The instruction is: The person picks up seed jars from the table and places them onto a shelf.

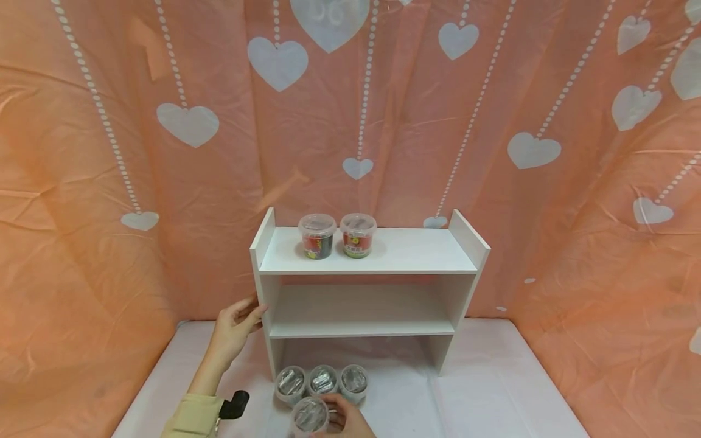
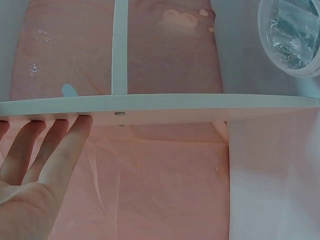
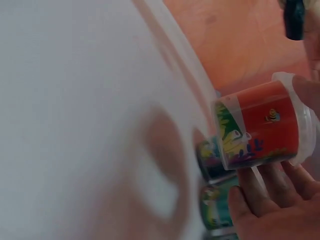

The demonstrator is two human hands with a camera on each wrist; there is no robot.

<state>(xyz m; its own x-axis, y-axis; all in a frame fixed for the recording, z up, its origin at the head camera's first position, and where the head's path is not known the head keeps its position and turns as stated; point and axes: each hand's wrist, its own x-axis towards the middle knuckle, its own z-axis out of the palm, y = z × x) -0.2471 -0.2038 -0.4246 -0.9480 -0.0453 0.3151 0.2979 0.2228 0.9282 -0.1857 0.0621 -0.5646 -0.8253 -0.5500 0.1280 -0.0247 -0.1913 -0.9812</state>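
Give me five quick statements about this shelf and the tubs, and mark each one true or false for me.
1. Two lidded plastic tubs stand on the top board of the white shelf unit. True.
2. The left hand holds a tub. False: it touches the unit's side panel.
3. The right hand holds a lidded tub whose label shows a bee on red. True.
4. Besides the held one, five tubs stand on the table. False: three tubs stand there.
5. The backdrop is patterned with white hearts. True.
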